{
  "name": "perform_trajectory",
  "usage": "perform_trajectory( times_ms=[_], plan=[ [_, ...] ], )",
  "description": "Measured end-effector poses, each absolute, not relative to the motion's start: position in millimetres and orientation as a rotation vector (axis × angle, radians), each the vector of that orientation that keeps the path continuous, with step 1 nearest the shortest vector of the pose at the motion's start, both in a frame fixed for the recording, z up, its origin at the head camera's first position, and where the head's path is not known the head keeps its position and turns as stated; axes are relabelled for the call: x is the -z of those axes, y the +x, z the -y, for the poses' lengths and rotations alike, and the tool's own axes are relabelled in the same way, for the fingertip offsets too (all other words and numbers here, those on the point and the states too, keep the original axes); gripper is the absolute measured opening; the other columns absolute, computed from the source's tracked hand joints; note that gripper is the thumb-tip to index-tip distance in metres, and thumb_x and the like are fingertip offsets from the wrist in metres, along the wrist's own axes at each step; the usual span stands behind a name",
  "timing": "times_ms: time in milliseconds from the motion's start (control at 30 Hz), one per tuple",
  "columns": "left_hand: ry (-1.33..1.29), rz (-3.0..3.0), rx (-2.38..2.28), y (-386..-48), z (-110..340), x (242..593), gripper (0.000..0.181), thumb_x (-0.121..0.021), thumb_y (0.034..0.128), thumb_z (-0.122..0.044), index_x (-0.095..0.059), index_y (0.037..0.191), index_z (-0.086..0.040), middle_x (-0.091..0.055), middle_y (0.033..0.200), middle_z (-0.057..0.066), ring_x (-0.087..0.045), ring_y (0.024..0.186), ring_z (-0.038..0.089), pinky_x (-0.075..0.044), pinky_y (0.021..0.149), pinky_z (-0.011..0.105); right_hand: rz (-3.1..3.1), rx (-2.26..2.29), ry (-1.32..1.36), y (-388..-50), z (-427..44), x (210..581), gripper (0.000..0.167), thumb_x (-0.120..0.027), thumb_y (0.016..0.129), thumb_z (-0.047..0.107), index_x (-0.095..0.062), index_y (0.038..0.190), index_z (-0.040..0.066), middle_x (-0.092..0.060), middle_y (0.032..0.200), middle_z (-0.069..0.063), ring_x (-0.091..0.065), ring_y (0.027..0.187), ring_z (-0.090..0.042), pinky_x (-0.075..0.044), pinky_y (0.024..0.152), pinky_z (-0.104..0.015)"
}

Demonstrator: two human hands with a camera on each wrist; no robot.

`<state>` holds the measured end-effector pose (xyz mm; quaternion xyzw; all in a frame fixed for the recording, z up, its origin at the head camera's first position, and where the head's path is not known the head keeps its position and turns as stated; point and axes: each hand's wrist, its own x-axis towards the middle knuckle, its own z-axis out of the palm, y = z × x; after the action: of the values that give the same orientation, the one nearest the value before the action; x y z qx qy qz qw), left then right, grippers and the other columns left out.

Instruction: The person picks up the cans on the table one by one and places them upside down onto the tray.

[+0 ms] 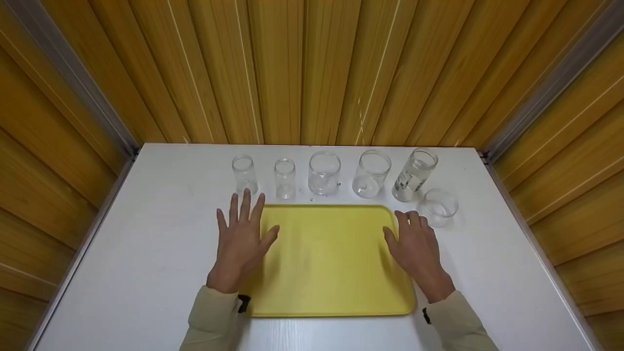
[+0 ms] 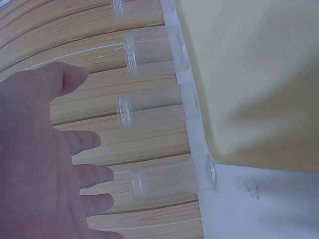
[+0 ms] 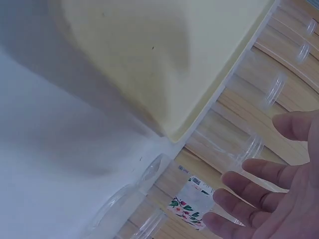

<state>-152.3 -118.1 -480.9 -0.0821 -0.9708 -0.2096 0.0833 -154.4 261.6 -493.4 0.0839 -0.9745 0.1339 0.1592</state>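
Yellow fills the middle of my head view: a tray (image 1: 331, 263) lying on a white table (image 1: 122, 243). At its left edge I have the left hand (image 1: 240, 246), fingers spread apart; at its right, the right hand (image 1: 418, 246), fingers loosely bent, thumb apart from them. Five clear jars (image 1: 324, 173) stand beyond the tray, a low jar (image 1: 439, 207) near the right hand.

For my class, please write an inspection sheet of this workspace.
Surface: white table.
Job's things: yellow tray; five clear jars in a row beyond it, the rightmost with a floral label; low clear container near the tray's far right corner.
Clutter: tiny specks beside the jars.
Hands: left hand, fingers spread, and right hand at opposite sides of the tray; neither holds anything.
Cables: nothing seen.
Surroundings: wood-patterned walls on three sides.
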Motion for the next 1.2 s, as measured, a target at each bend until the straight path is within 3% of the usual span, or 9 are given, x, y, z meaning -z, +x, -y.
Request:
perform_trajectory(
  times_ms=[167,533,767,1200],
  plan=[
    [-0.242,2.897,0.599,-153.4,120.5,481.2,0.080,-0.061,0.1031,-0.050,-0.037,0.165,-0.006,-0.022,0.171,0.026,-0.012,0.158,0.049,-0.009,0.118,0.078,2.833,-0.365,0.229,-159.3,-269.3,493.5,0.048,-0.069,0.101,0.023,-0.062,0.131,-0.013,-0.060,0.120,-0.030,-0.057,0.108,-0.049,-0.052,0.084,-0.061],
    [-0.258,2.887,0.593,-155.5,128.5,478.1,0.076,-0.061,0.1036,-0.044,-0.039,0.163,-0.003,-0.024,0.170,0.029,-0.014,0.157,0.051,-0.010,0.117,0.079,2.876,-0.300,0.246,-160.2,-281.6,502.7,0.037,-0.070,0.099,0.016,-0.065,0.120,-0.013,-0.057,0.105,-0.026,-0.055,0.095,-0.045,-0.052,0.075,-0.059],
    [-0.249,2.895,0.605,-156.7,133.1,477.4,0.074,-0.062,0.1031,-0.039,-0.039,0.163,-0.003,-0.023,0.170,0.029,-0.013,0.157,0.051,-0.008,0.117,0.079,2.949,-0.236,0.246,-158.9,-288.7,511.8,0.037,-0.067,0.099,0.014,-0.063,0.122,-0.013,-0.052,0.107,-0.026,-0.051,0.096,-0.042,-0.050,0.077,-0.057],
    [-0.243,2.928,0.571,-164.0,140.5,475.4,0.074,-0.057,0.1026,-0.039,-0.037,0.164,-0.004,-0.021,0.171,0.029,-0.011,0.158,0.050,-0.007,0.119,0.077,3.048,-0.232,0.233,-155.5,-296.4,523.1,0.033,-0.063,0.101,0.016,-0.063,0.117,-0.013,-0.056,0.108,-0.028,-0.056,0.097,-0.045,-0.052,0.076,-0.061]
  ],
)
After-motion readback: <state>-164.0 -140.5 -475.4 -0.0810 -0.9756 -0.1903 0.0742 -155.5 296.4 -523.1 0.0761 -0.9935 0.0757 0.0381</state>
